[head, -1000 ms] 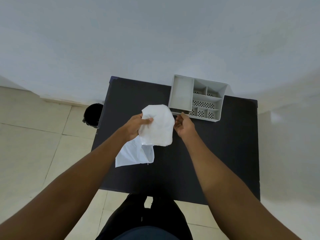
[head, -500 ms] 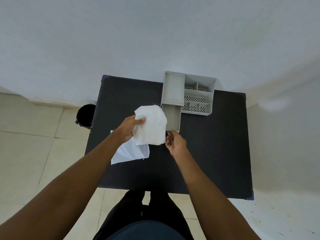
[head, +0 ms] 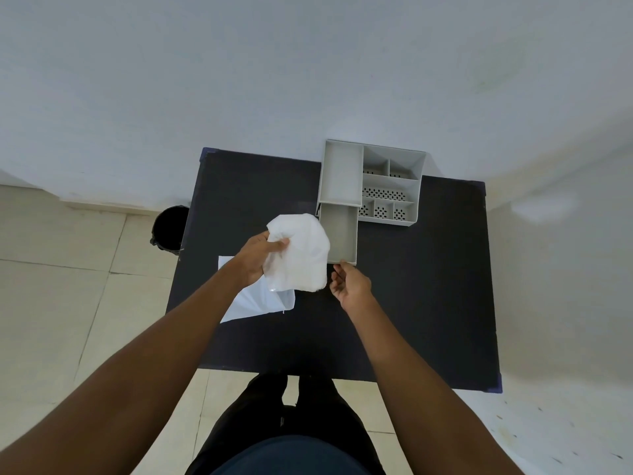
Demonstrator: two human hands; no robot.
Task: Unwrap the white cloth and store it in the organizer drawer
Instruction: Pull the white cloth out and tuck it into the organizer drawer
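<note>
My left hand (head: 257, 259) grips a bunched white cloth (head: 303, 255) above the black table (head: 428, 286). The cloth hangs just left of the grey drawer (head: 340, 234), which is pulled out toward me from the grey organizer (head: 373, 183) at the table's far edge. The drawer looks empty inside. My right hand (head: 349, 286) sits just below the drawer's front edge, fingers loosely curled and holding nothing. A flat white wrapper (head: 253, 303) lies on the table under my left wrist.
A black bin (head: 169, 228) stands on the tiled floor left of the table. A pale wall rises right behind the organizer. My legs are against the table's near edge.
My right hand pulled the drawer out of the organizer toward me, then let go and dropped slightly back. The left hand kept holding the cloth beside the drawer.
</note>
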